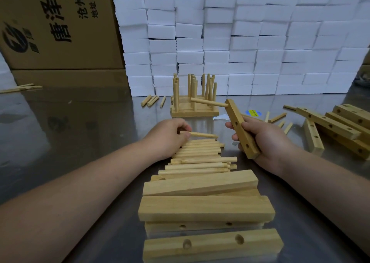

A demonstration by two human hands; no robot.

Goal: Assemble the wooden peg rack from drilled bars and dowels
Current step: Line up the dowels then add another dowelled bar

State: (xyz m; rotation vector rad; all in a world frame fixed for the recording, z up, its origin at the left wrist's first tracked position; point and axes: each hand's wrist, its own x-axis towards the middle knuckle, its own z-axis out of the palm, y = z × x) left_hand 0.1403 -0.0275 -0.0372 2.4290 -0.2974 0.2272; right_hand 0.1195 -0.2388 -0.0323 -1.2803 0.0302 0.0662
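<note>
Right hand (pixel 262 142) is gripping a bar (pixel 238 126) by its lower half, one peg (pixel 208 102) sticking out up top. Left hand (pixel 166 138) is pinching a dowel (pixel 202 135) above the desk (pixel 90 126) pile (pixel 200 154). Looking light, stiff and smooth, so I'd grab it mid-length.

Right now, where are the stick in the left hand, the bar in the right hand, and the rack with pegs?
stick (pixel 202 135): head view, its middle.
bar (pixel 235 114): head view, drilled face near the top.
rack (pixel 195 113): head view, base's front edge.
</note>
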